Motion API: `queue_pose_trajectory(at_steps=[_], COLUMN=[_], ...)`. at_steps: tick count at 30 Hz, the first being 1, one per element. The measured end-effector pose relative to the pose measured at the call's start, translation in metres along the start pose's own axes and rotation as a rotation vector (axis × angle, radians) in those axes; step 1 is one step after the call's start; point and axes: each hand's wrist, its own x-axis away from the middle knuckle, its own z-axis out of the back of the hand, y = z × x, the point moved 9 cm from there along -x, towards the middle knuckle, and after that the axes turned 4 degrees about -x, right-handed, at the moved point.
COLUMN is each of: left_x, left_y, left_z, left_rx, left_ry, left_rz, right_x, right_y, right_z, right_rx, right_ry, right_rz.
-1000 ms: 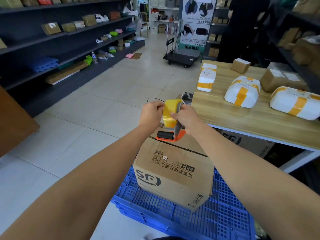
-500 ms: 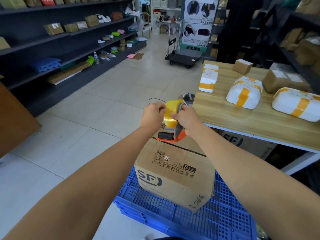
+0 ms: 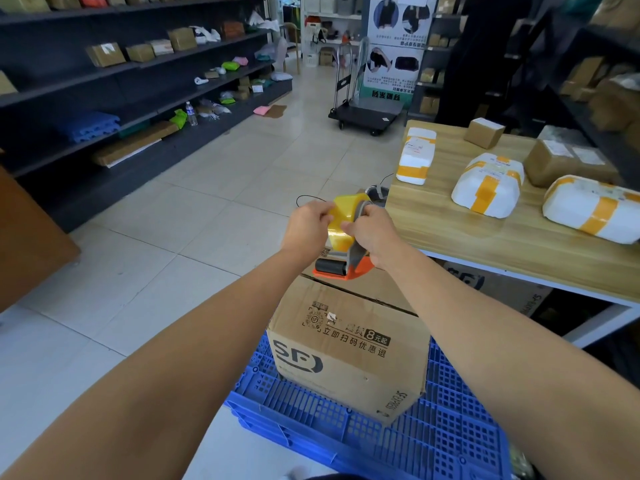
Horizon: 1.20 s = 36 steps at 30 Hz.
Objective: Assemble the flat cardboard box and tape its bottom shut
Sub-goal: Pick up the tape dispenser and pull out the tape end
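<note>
At frame centre my hands, left [image 3: 306, 225] and right [image 3: 372, 230], grip the tape dispenser [image 3: 346, 244] above the box [image 3: 349, 348]; next, I judge, free the tape end.

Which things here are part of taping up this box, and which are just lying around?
Part of the job:
cardboard box
tape dispenser, held by left hand and right hand

Just lying about:
wrapped white parcels on the wooden table
blue plastic pallet under the box
platform trolley
water bottle
</note>
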Motion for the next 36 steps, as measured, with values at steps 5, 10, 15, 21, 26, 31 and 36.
queue_pose_trajectory(at_steps=[5,10,15,21,26,31,36], left_x=[0.003,0.005,-0.005,-0.011,-0.011,-0.014,-0.009], left_y=[-0.005,-0.007,-0.007,0.001,0.0,-0.014,-0.021], left_z=[-0.009,-0.002,0.006,0.002,-0.002,0.003,-0.004], left_rx=[-0.119,-0.042,-0.048,-0.385,-0.48,0.006,-0.115], left_ry=[-0.002,0.041,0.003,-0.101,-0.165,-0.185,-0.205], left_rz=[-0.062,-0.015,0.022,-0.054,-0.047,0.044,0.019], right_x=[0.0,0.001,0.001,0.004,0.006,0.007,0.012], right_y=[0.009,0.011,0.007,0.007,0.005,0.007,0.009], right_z=[0.0,-0.002,-0.005,-0.012,-0.014,-0.009,-0.011], right_rx=[0.018,0.03,0.05,0.082,0.1,0.141,0.152], right_ry=[0.006,-0.008,-0.041,-0.063,-0.073,-0.079,-0.088], right_rz=[-0.012,-0.019,-0.016,-0.023,-0.017,-0.016,-0.028])
